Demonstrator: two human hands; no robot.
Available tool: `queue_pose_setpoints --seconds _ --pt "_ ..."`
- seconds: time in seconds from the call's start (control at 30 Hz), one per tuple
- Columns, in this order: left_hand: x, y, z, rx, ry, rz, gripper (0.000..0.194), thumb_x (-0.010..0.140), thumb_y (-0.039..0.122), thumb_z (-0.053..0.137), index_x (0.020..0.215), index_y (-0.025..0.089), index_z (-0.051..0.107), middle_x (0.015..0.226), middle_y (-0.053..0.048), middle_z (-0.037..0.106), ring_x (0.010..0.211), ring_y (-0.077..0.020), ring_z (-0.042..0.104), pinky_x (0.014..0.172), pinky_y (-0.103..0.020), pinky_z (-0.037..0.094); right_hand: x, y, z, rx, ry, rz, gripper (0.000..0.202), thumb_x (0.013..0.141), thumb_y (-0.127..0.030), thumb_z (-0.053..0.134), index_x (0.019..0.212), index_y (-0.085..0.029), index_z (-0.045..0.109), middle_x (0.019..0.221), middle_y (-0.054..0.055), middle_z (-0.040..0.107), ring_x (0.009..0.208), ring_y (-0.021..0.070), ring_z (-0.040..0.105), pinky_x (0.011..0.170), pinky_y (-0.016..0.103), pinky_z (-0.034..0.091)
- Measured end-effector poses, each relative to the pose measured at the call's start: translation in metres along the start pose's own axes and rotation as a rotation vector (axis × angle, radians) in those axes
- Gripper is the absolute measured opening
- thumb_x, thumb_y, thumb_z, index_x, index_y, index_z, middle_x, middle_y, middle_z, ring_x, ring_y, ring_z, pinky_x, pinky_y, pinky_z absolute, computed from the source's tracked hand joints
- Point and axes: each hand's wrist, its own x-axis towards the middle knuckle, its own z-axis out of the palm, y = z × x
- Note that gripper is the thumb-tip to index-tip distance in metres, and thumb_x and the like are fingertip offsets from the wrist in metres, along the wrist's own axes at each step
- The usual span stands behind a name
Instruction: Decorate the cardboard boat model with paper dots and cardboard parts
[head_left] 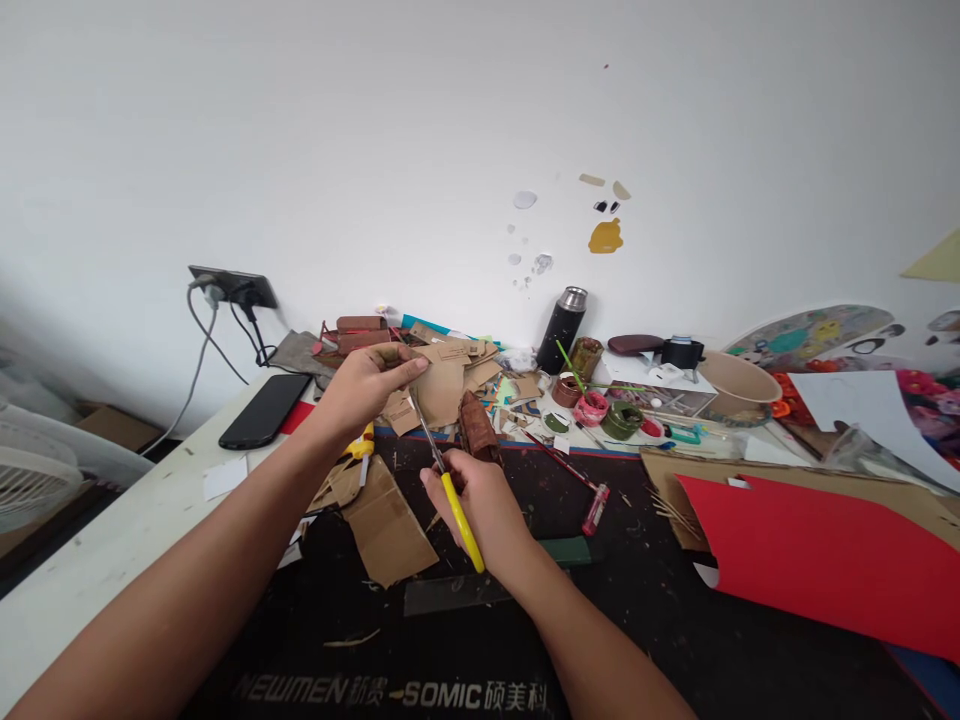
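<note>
My left hand [379, 378] pinches a piece of brown cardboard [441, 390] by its left edge, held up over the back of the desk mat. In my right hand [480, 500] are yellow-handled scissors [461, 520], their blades pointing up and away toward the cardboard's lower left edge. Whether the blades touch the cardboard I cannot tell. Just beyond the right hand lies a reddish-brown painted roll [478, 428]. Under my left forearm are a yellow tool [365, 445], perhaps a glue gun or cutter, and a flat cardboard sheet [390, 525].
Cardboard scraps [487, 375] pile up at the back. Several open paint jars stand right of them, including a green one [622, 420], before a black thermos [562, 328]. A phone [264, 412] lies left; red paper [825, 560] lies right. A red-handled screwdriver [596, 510] and a clear ruler [450, 595] rest on the mat.
</note>
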Motion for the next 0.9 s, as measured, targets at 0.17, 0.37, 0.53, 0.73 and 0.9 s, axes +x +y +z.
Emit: queue_pose_setpoints --seconds 0.17,0.37,0.53,0.73,0.9 --pt "-0.001 0.003 0.001 0.019 0.004 0.010 0.037 0.078 0.053 0.083 0.071 0.021 0.066 0.071 0.001 0.059 0.068 -0.0165 0.049 0.064 -0.031 0.035 0.000 0.002 0.003 -0.009 0.001 -0.006 0.032 0.096 -0.049 0.070 0.083 -0.020 0.069 0.066 0.002 0.067 0.057 0.0144 0.055 0.055 0.023 0.039" --pt "-0.001 0.004 0.002 0.020 0.010 0.004 0.037 0.078 0.052 0.083 0.069 0.021 0.065 0.071 0.000 0.056 0.068 -0.0165 0.046 0.064 -0.031 0.033 0.001 0.004 0.003 -0.048 0.008 -0.035 0.026 0.097 -0.041 0.068 0.080 -0.020 0.067 0.067 0.003 0.069 0.057 0.0143 0.057 0.056 0.023 0.036" --pt "0.002 -0.005 -0.001 -0.001 -0.012 0.000 0.036 0.079 0.052 0.083 0.072 0.021 0.066 0.072 0.000 0.056 0.068 -0.0157 0.046 0.064 -0.031 0.032 0.003 0.010 0.006 -0.154 0.042 -0.056 0.024 0.098 -0.034 0.065 0.078 -0.020 0.066 0.065 0.003 0.068 0.055 0.0139 0.055 0.055 0.024 0.034" --pt "0.004 -0.008 -0.004 0.013 -0.028 0.004 0.038 0.079 0.053 0.084 0.071 0.021 0.066 0.071 0.001 0.058 0.066 -0.0155 0.047 0.063 -0.031 0.032 0.003 0.005 0.002 -0.221 0.009 -0.035 0.021 0.099 -0.032 0.066 0.083 -0.020 0.070 0.067 0.005 0.072 0.057 0.0157 0.059 0.056 0.025 0.034" --pt "0.004 -0.007 -0.004 0.010 -0.038 -0.006 0.037 0.077 0.052 0.085 0.071 0.021 0.067 0.072 0.000 0.059 0.067 -0.0159 0.048 0.065 -0.032 0.033 0.002 0.002 0.000 -0.226 -0.001 -0.035 0.018 0.098 -0.029 0.065 0.084 -0.020 0.071 0.067 0.005 0.072 0.056 0.0154 0.059 0.055 0.025 0.033"
